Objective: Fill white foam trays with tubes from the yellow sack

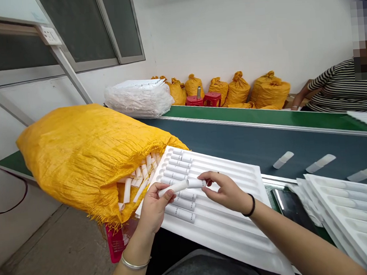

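Observation:
My left hand (156,204) is closed around a plain white tube (174,188), pinched between thumb and fingers. My right hand (225,192) pinches the right end of a white tube with small dark print (195,183). The two tubes meet end to end; whether one sits inside the other I cannot tell. Below both hands lies a white grooved tray (229,167), with several printed white tubes (180,213) in the left ends of its grooves. Left of the tray, a yellow woven sack (93,148) opens toward it, full of loose white tubes (144,170).
A blue-grey conveyor belt (227,136) with green edging carries several white tubes (320,163). More grooved trays (359,217) and a dark phone-like slab (292,209) are at right. Beyond stand yellow sacks (238,89), red stools (212,97) and a person in a striped shirt (343,86).

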A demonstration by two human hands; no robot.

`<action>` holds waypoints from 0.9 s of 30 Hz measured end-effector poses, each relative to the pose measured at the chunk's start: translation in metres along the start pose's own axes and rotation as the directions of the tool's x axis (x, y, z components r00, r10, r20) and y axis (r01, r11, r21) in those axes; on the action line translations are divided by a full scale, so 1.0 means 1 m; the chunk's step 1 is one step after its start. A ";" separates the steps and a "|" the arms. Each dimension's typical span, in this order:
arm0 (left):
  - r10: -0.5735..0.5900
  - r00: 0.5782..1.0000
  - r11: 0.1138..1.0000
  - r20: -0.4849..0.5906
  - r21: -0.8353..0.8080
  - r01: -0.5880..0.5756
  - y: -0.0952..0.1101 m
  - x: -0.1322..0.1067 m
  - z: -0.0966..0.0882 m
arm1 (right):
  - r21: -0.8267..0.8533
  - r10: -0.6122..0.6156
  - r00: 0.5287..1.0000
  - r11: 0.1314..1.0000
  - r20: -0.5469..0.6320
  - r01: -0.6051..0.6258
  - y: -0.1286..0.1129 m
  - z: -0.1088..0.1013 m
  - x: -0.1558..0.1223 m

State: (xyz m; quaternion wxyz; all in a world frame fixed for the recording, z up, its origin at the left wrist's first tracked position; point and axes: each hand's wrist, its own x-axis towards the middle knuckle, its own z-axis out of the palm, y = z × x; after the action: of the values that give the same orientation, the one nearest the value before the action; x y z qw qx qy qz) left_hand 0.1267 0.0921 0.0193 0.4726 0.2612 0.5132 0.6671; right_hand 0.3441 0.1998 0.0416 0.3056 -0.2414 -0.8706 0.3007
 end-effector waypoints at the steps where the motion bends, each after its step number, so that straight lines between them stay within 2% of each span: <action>1: -0.010 0.999 0.999 0.035 0.037 0.009 0.001 -0.001 0.002 | -0.001 -0.067 0.998 0.998 -0.021 0.067 -0.001 -0.005 -0.002; 4: -0.031 0.985 0.973 0.172 0.229 -0.009 0.006 -0.005 0.006 | -0.065 -0.250 0.968 0.966 -0.010 0.249 -0.005 -0.018 -0.005; 6: -0.049 0.970 0.935 0.240 0.353 -0.040 0.010 -0.008 0.006 | -0.108 -0.317 0.948 0.942 0.008 0.316 -0.008 -0.025 -0.007; 11: -0.084 0.940 0.887 0.331 0.454 -0.081 0.017 -0.018 0.003 | -0.175 -0.363 0.932 0.916 0.025 0.361 -0.015 -0.032 -0.013; 16: -0.002 0.947 0.849 0.322 0.501 -0.168 0.019 -0.029 0.005 | -0.234 -0.404 0.914 0.886 0.037 0.401 -0.022 -0.036 -0.021; 21: -0.010 0.918 0.838 0.397 0.504 -0.209 0.023 -0.037 0.012 | -0.119 -0.381 0.924 0.916 0.047 0.383 -0.029 -0.037 -0.023; 25: 0.135 0.910 0.744 0.393 0.567 -0.355 0.023 -0.041 0.016 | -0.023 -0.266 0.963 0.963 0.029 0.267 -0.029 -0.035 -0.025; 27: 0.252 0.866 0.634 0.432 0.602 -0.485 0.022 -0.041 0.017 | 0.013 -0.176 0.984 0.984 0.022 0.175 -0.029 -0.033 -0.026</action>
State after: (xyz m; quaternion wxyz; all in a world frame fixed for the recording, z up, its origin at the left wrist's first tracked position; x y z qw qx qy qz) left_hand 0.1502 0.0619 0.0507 0.2648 0.6196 0.5789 0.4592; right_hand 0.3780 0.1757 0.0717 0.3223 -0.1587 -0.8903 0.2799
